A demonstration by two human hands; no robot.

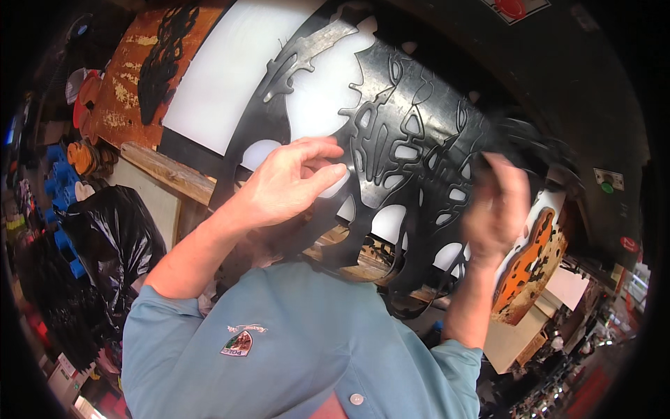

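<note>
A black sheet [269, 126] full of shaped cut-outs lies across the work surface in front of me and droops over the near edge. White board shows through its larger holes. Over the sheet's left part is my left hand [283, 181], open, thumb and fingers apart, with nothing visible between them. My right hand [499, 209] is raised at the sheet's right side and blurred by motion. Its fingers are smeared, so I cannot make out whether they hold any of the black material. Narrow cut shapes [377, 140] sit in the sheet's middle between the hands.
Left of the sheet are a white board [216, 77] and a worn orange-brown board [125, 91] bearing black cut pieces [164, 63]. A wooden bar [167, 171] runs along the near edge. A black plastic bag [115, 230] stands lower left. Dark machine housing [579, 84] rises beyond.
</note>
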